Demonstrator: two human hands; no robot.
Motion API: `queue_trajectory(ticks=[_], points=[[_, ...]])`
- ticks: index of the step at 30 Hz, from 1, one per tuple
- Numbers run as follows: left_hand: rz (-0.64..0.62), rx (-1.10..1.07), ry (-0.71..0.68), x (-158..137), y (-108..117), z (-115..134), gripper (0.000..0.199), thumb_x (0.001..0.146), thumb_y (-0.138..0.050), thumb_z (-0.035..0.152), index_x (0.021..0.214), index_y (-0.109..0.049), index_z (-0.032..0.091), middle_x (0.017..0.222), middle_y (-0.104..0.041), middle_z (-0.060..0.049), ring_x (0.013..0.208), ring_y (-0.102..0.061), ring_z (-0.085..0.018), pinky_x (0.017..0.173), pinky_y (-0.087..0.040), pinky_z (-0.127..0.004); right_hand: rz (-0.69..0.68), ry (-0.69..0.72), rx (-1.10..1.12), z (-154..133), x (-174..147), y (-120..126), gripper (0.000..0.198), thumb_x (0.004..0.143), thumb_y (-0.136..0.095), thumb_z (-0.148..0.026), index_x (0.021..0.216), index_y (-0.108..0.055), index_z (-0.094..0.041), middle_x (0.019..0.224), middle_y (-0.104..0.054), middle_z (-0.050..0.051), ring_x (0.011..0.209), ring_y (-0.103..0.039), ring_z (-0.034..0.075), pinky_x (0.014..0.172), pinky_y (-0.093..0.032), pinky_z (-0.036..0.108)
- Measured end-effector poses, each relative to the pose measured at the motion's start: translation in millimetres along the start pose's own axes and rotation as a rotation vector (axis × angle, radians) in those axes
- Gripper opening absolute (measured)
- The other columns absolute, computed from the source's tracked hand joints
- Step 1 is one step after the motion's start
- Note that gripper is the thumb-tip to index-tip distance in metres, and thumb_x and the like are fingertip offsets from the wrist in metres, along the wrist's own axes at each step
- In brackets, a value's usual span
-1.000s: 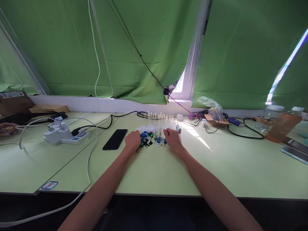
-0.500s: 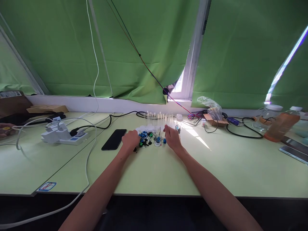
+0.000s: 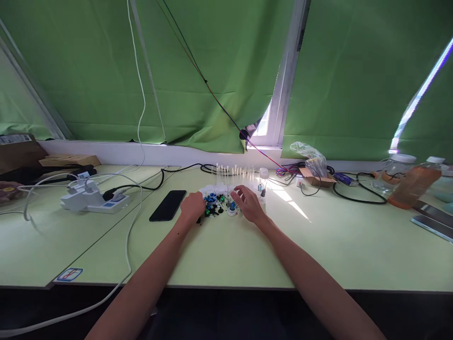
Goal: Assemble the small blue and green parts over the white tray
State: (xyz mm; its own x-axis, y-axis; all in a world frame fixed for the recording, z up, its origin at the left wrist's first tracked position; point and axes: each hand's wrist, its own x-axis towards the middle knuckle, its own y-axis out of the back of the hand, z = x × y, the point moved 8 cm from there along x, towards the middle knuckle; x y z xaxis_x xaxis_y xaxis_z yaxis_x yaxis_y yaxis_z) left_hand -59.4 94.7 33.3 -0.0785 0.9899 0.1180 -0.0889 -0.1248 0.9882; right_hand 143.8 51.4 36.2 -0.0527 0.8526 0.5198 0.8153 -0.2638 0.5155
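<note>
My left hand (image 3: 193, 207) rests at the left edge of a heap of small parts, its fingers curled closed; what they hold, if anything, is hidden. Blue parts (image 3: 211, 198) and black pieces (image 3: 214, 211) lie loose beside it, a green part (image 3: 207, 212) among them. My right hand (image 3: 248, 204) hovers at the heap's right side, fingers bent and apart, with nothing visible between them. Just left of it stands a small round white dish (image 3: 231, 212) with a blue part (image 3: 232, 206) in it. Behind the heap, several thin clear tubes (image 3: 235, 175) stand upright.
A black phone (image 3: 167, 206) lies left of my left hand. Farther left are a white power strip (image 3: 95, 200) and cables. A clear jar (image 3: 264, 174), an open cardboard box (image 3: 316, 178) and an orange-filled bottle (image 3: 415, 184) stand toward the right.
My right hand has shifted left and its fingers have opened out toward the small dish. A blue part beside it is now covered. My left hand has barely moved.
</note>
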Motion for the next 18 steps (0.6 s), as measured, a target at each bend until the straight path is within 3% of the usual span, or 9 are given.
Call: queue_trajectory(ticks=[9,18], points=[[-0.006,0.068,-0.026,-1,1,2,0.039,0.085,-0.047,0.032,0.114,-0.064,0.012,0.115,-0.064,-0.024,0.104,-0.064,-0.035,0.078,-0.050,-0.038,-0.030,0.064,-0.090,-1,0,-7,0.044,0.086,-0.055,-0.056,0.112,-0.057,-0.020,0.095,-0.061,0.003,0.074,-0.054,0.014,0.069,-0.041,0.025],[-0.003,0.031,-0.022,1,-3,2,0.034,0.083,-0.046,0.024,0.109,-0.064,0.011,0.112,-0.064,-0.024,0.099,-0.065,-0.035,0.071,-0.049,-0.036,-0.053,0.090,-0.075,3,1,-12,0.033,0.084,-0.061,-0.050,0.097,-0.061,-0.020,0.093,-0.059,0.003,0.075,-0.054,0.014,0.070,-0.042,0.026]])
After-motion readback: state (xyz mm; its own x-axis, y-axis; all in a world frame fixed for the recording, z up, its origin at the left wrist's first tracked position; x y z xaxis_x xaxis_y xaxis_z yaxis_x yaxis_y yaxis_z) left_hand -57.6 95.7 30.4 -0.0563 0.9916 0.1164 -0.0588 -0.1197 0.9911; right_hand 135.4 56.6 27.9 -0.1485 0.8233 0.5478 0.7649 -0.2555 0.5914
